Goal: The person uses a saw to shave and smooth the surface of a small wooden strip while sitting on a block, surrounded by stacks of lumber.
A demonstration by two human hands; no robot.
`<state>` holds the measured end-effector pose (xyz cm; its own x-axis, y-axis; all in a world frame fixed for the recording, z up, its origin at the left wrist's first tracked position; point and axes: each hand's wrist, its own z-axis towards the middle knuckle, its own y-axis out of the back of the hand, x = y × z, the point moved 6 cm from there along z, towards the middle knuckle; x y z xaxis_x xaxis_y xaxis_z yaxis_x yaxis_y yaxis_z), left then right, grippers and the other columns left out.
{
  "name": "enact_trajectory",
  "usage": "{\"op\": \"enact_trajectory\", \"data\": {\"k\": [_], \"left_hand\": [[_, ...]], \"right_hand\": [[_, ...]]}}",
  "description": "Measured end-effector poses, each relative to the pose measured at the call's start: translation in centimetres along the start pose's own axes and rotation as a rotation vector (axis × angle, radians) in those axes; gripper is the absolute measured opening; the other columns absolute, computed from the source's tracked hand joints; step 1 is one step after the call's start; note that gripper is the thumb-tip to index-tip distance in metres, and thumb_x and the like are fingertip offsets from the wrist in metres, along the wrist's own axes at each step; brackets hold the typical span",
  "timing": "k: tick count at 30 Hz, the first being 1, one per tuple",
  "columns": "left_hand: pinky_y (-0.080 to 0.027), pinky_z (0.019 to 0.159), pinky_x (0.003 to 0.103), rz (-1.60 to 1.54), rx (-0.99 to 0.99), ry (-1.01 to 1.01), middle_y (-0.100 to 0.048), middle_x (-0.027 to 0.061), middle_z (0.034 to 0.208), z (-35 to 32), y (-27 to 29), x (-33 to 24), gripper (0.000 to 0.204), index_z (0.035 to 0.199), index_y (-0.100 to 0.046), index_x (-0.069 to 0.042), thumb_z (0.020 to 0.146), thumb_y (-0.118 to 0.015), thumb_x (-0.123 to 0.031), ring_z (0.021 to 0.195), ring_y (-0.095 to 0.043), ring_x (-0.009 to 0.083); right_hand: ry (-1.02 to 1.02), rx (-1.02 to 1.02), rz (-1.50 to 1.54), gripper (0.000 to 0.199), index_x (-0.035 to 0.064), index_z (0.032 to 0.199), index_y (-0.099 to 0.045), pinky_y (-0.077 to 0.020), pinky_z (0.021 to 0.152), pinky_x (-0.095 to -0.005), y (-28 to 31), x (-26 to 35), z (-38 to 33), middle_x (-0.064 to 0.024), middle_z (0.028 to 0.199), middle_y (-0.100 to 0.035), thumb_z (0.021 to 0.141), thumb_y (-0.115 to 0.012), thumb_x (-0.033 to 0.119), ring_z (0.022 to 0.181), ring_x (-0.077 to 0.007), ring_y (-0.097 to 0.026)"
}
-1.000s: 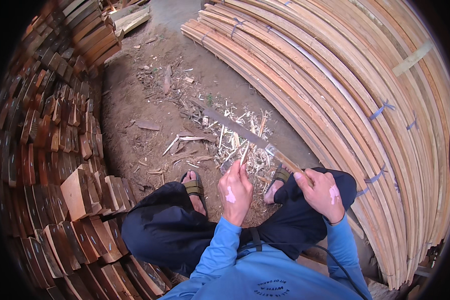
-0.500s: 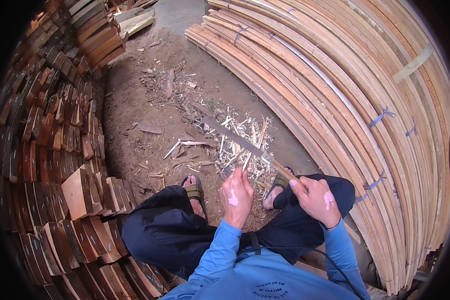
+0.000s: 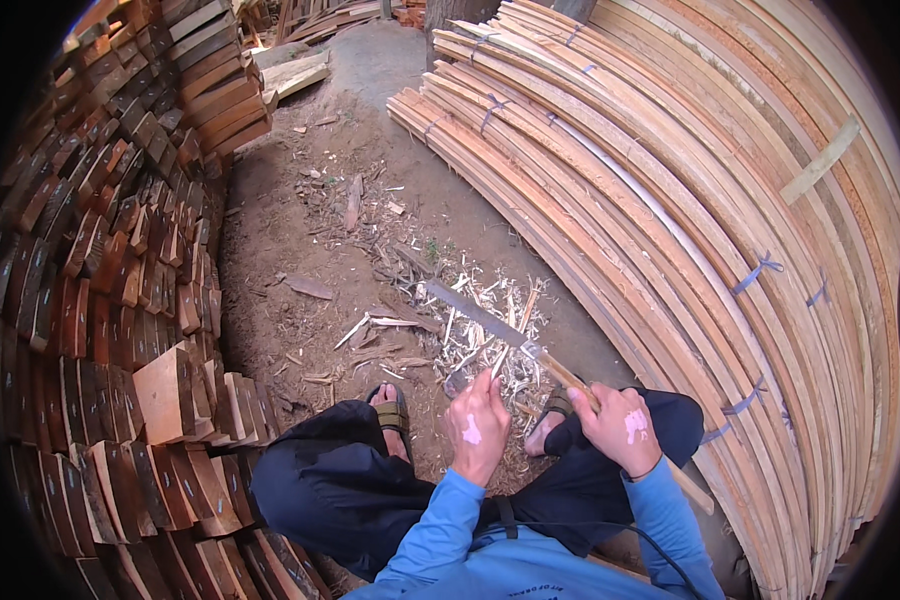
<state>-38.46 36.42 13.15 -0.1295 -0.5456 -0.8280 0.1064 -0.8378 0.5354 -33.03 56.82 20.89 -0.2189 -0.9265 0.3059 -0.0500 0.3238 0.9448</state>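
A long grey-bladed knife with a wooden handle slants up-left over the shavings, beside a thin upright stick.

The right hand hides the knife handle; the left hand covers the thin stick's lower end.

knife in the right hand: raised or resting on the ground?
Raised. The right hand grips the handle and the long knife slants up above the wood shavings.
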Motion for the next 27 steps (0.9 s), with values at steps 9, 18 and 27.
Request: {"op": "enact_trajectory", "data": {"k": [9, 18, 27], "left_hand": [[-0.052, 0.065, 0.055, -0.010, 0.001, 0.044, -0.070, 0.0252, 0.080, 0.5, 0.1, -0.2, 0.011, 0.096, -0.068, 0.001, 0.101, -0.066, -0.010, 0.073, -0.070, 0.0470], [-0.056, 0.067, 0.052, -0.052, -0.048, -0.068, -0.073, 0.0243, 0.084, -0.2, 0.8, -1.4, 0.016, 0.108, -0.074, -0.001, 0.101, -0.066, -0.012, 0.076, -0.073, 0.0433], [-0.054, 0.065, 0.055, 0.044, -0.013, 0.015, -0.071, 0.0268, 0.079, 0.2, 0.6, 0.3, 0.015, 0.100, -0.072, 0.001, 0.101, -0.065, -0.012, 0.072, -0.071, 0.0465]], "right_hand": [[0.039, 0.084, 0.065, 0.044, 0.0024, 0.079, -0.070, -0.0539, 0.069, -0.0540, -0.7, 0.0, -0.2, -0.0253, 0.071, -0.066, 0.101, -0.068, 0.041, 0.070, -0.0476, -0.067], [-0.098, 0.035, 0.079, 0.058, 0.0002, 0.084, -0.074, -0.0582, 0.083, -0.0565, -4.0, -4.4, 2.4, -0.0288, 0.081, -0.072, 0.103, -0.060, 0.053, 0.083, -0.0512, -0.072], [0.101, 0.238, 0.113, 0.055, 0.0014, 0.078, -0.068, -0.0528, 0.074, -0.0568, -1.1, 0.4, 0.2, -0.0277, 0.074, -0.066, 0.106, -0.059, 0.048, 0.075, -0.0502, -0.066]]}}
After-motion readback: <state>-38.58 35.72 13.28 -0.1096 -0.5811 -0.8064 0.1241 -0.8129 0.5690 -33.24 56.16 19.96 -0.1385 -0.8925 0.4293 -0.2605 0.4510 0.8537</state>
